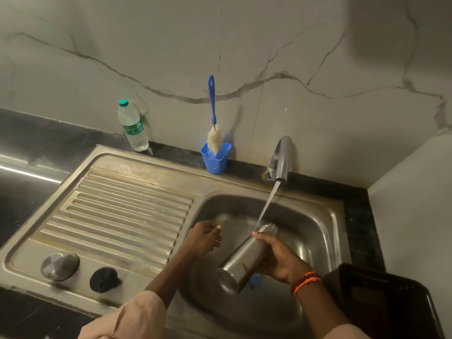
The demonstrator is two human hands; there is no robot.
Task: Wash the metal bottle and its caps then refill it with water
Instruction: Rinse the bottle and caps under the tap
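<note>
My right hand [281, 259] grips the metal bottle [241, 261], tilted over the sink basin [315, 231] with its open mouth up under the stream of water [267, 203] from the tap [281, 159]. My left hand [204, 238] hovers over the basin to the left of the bottle, fingers loosely curled, nothing visible in it. On the drainboard [127, 211] at the front left lie a round metal cap [60, 266] and a black inner cap [104, 280].
A blue holder [215, 159] with a bottle brush [214, 138] stands at the wall behind the sink. A clear plastic water bottle [133, 127] stands further left. A dark plastic basket [381, 302] sits at the front right. Something small and blue [255, 281] lies in the basin.
</note>
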